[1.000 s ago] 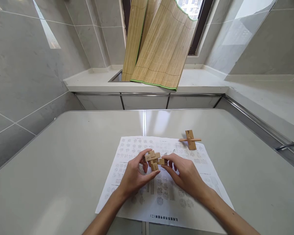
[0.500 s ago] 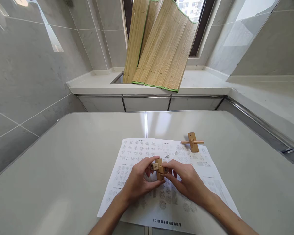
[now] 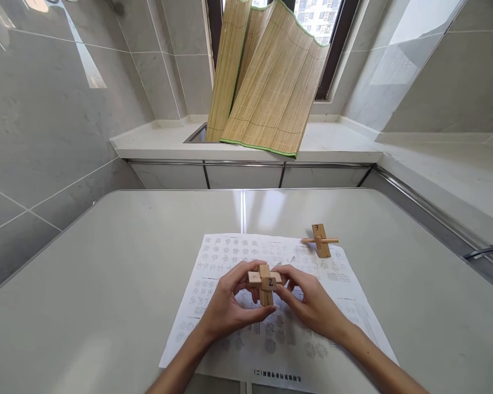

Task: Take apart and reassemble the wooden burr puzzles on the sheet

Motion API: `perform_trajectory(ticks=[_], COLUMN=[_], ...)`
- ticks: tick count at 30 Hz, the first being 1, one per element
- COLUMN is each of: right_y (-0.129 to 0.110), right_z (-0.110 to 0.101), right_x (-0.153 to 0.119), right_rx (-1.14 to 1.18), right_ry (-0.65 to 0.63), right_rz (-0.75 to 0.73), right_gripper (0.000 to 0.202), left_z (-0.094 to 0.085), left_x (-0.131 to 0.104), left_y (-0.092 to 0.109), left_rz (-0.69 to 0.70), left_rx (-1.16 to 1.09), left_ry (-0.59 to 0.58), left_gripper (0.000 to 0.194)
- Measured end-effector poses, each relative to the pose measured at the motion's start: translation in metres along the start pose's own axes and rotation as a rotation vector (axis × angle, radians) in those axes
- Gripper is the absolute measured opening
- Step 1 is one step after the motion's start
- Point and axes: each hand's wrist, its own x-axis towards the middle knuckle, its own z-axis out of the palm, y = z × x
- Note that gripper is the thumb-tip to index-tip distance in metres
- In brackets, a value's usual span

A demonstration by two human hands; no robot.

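A cross-shaped wooden burr puzzle (image 3: 266, 283) of interlocking notched bars is held above the printed sheet (image 3: 225, 257). Its front block carries a black mark like a 2. My left hand (image 3: 236, 298) curves around its left side, with a finger at the top and the thumb at the lower end. At the right end of the crossbar, my right hand (image 3: 302, 290) has the thumb and index finger close about the wood. Behind, near the sheet's upper right corner, lies another wooden piece (image 3: 321, 241), a flat numbered plate crossed by a thin rod.
Small printed diagrams cover the sheet, which lies on a pale grey table (image 3: 86, 284) with a seam down its middle. Beyond the table is a white ledge (image 3: 156, 141) under a window. A bamboo mat (image 3: 271, 93) leans there. Tiled walls (image 3: 57, 137) flank the table.
The puzzle has turned in my hands, so the block marked 2 now faces front instead of right. My right fingers have shifted off the front block to the right end.
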Motion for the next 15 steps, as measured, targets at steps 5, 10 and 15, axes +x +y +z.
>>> perform_trajectory(ticks=[5,10,15], right_y=[-0.0030,0.0006,0.0004], right_z=[0.0008,0.0003,0.0034], right_x=[-0.0006,-0.0001,0.0034], right_rx=[0.211,0.349,0.502], right_ry=[-0.162,-0.269,-0.299], right_rz=[0.089,0.146,0.228], right_gripper=[0.039,0.045,0.047], left_z=[-0.0004,0.0003,0.0009], left_x=[-0.0017,-0.0024,-0.0023], left_y=[-0.0002,0.0000,-0.0050], left_rz=[0.048,0.063,0.033], left_rx=[0.072,0.047,-0.030], left_ry=[-0.027,-0.084,-0.085], left_gripper=[0.065,0.072,0.071])
